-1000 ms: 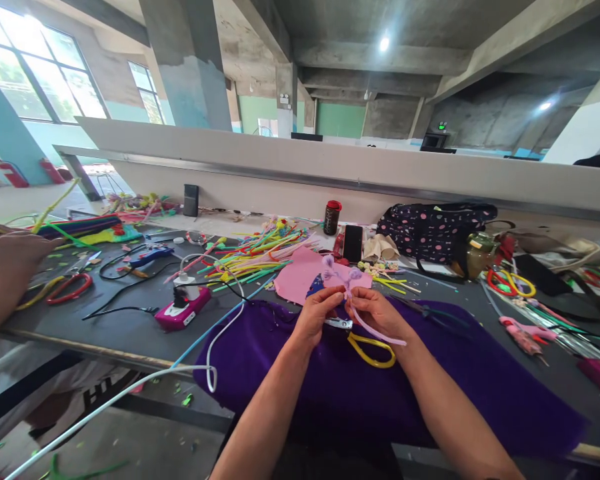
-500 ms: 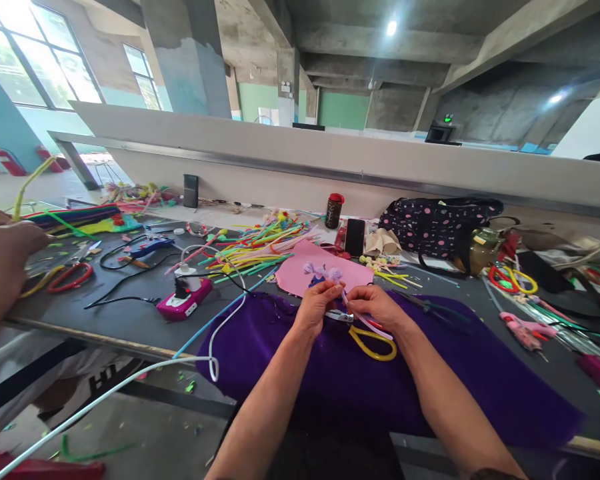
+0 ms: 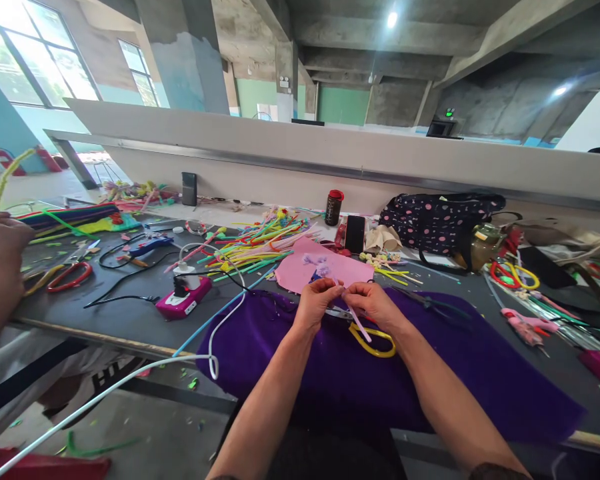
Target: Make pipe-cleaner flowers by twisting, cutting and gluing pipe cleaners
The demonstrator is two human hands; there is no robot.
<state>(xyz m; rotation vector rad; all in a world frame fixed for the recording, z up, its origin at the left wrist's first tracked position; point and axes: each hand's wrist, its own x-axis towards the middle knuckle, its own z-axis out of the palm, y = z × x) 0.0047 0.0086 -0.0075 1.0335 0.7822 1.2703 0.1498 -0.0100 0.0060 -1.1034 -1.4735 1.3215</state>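
Note:
Between my two hands is a pale lilac pipe cleaner (image 3: 360, 324), its free end slanting down toward me. The fingertips of my left hand (image 3: 314, 303) are pinched at its upper end. My right hand (image 3: 374, 305) pinches it close by, so both sets of fingertips nearly touch. Just under my hands lie scissors with a yellow handle (image 3: 380, 352), on a purple cloth (image 3: 265, 360). Small fuzzy lilac pieces (image 3: 316, 260) rest beyond my fingers on a pink sheet (image 3: 353, 270). The exact grip is partly hidden by my fingers.
A pink power strip (image 3: 183, 300) with a white cable stands left. Pipe cleaners (image 3: 255, 247) are heaped behind. A bottle (image 3: 334, 208), phone (image 3: 355, 235) and dotted bag (image 3: 430, 227) stand farther back. Pliers (image 3: 425, 301) lie right; a co-worker's hand (image 3: 3, 267) is at far left.
My fingertips have come closer together, and the pipe cleaner's free end now points more steeply down. The co-worker's hand at left has shifted slightly left with its yellow pipe cleaner.

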